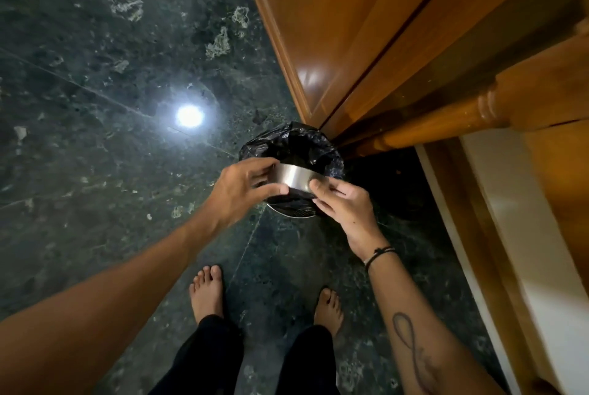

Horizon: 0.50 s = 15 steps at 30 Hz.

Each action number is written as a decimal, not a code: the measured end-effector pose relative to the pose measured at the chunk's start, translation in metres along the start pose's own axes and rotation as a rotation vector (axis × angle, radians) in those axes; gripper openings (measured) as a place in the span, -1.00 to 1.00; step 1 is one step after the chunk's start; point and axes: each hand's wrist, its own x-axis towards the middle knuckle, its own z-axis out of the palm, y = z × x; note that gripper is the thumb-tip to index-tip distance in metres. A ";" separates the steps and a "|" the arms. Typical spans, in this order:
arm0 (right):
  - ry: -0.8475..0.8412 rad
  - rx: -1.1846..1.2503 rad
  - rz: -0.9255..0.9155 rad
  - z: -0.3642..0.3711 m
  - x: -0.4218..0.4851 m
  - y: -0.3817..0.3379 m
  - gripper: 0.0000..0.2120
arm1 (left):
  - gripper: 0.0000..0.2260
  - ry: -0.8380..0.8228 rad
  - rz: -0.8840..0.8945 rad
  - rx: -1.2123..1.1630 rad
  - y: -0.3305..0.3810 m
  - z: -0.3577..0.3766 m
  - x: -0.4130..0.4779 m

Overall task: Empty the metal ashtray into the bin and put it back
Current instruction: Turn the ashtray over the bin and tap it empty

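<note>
two hands, left [242,186] and right [342,203], both clamped on one metal ashtray [294,176] above one black-lined bin [318,146]

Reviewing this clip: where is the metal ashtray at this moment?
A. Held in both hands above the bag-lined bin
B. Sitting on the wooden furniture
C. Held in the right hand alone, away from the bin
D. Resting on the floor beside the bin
A: the left hand and right hand each grip a side of the metal ashtray, which is over the open black-lined bin.
</note>
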 end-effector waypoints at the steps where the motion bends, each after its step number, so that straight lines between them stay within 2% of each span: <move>1: 0.007 0.014 0.032 0.001 0.002 -0.004 -0.81 | -0.39 0.022 0.006 0.029 0.001 0.002 0.005; 3: 0.026 0.010 0.072 0.002 0.004 -0.012 -0.80 | -0.49 0.043 -0.009 0.063 0.002 0.006 0.014; 8: 0.040 0.059 0.155 0.010 0.005 -0.023 -0.71 | -0.73 0.099 -0.114 -0.020 0.006 0.016 0.030; 10: 0.052 0.091 0.149 0.014 0.008 -0.025 -0.71 | -0.75 0.131 -0.152 -0.103 0.011 0.019 0.039; 12: 0.074 0.103 0.128 0.017 0.012 -0.026 -0.89 | -0.79 0.160 -0.183 -0.176 0.017 0.021 0.048; 15: 0.099 0.131 0.126 0.020 0.020 -0.030 -0.87 | -0.70 0.198 -0.265 -0.267 0.021 0.027 0.063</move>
